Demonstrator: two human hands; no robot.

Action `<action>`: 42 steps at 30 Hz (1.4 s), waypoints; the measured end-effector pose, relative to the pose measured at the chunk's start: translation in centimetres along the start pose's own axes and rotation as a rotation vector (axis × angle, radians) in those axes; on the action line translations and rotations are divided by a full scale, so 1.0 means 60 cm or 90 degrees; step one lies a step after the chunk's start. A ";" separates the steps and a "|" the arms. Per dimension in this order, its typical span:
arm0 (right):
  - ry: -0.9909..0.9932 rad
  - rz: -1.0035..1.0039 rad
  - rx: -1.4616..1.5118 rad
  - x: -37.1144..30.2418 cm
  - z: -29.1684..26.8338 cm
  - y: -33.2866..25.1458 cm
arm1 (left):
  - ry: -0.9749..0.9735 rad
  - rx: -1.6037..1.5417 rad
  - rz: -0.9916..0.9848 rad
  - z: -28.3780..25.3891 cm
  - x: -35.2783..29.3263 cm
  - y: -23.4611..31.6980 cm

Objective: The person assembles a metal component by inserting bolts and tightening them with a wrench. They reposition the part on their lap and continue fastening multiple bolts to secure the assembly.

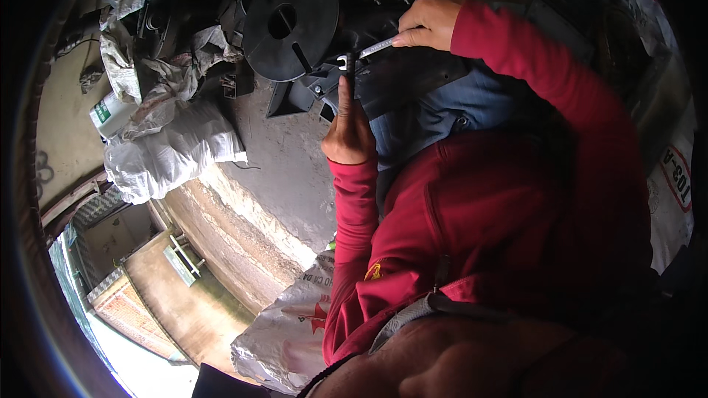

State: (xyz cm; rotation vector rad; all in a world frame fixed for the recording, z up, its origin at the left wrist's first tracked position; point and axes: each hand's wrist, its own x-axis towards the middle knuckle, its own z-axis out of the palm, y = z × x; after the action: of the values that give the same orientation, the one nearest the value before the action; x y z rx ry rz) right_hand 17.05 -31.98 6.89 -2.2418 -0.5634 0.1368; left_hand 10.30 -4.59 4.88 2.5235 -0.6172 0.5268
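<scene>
From the head camera I see both forearms in red sleeves reaching up the picture toward a dark plastic and metal assembly (391, 77) that rests across the person's lap, over blue trousers (450, 114).

The right hand (428, 21) comes in from the upper right, the elbow bent sharply and the sleeve running down the right side of the frame. Its fingers are curled closed around the handle end of a silver open-end wrench (369, 50), which lies nearly level and tilts slightly down to the left. The wrench's forked head sits on a small fitting at the near edge of the assembly.

The left hand (348, 129) rises almost straight up from the lower middle, wrist straight, back of the hand toward the camera. Its index finger is extended upward and touches the fitting just below the wrench head; the other fingers are folded in. I cannot tell whether it pinches anything there.

Just left of the wrench head stands a round black disc (291, 23) with a centre hole and a slot. Crumpled grey-white sacks (173, 151) lie further left on the concrete floor (284, 169).
</scene>
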 end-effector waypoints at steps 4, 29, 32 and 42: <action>-0.009 -0.004 0.002 0.000 -0.016 -0.006 | 0.080 -0.075 0.084 -0.040 0.021 0.032; -0.164 0.139 0.034 0.010 -0.055 -0.035 | 0.021 -0.183 0.038 -0.060 0.016 0.064; -0.186 0.187 0.074 0.012 -0.060 -0.038 | 0.096 -0.173 0.072 -0.069 0.006 0.068; -0.124 0.140 0.106 -0.001 -0.043 -0.022 | 0.095 -0.141 0.046 -0.023 -0.001 0.034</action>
State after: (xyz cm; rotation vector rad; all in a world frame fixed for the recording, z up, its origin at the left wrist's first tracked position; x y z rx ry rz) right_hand 17.25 -33.02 9.55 -2.1346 -0.3903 0.5013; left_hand 8.89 -5.42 6.73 2.2390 -0.6722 0.6297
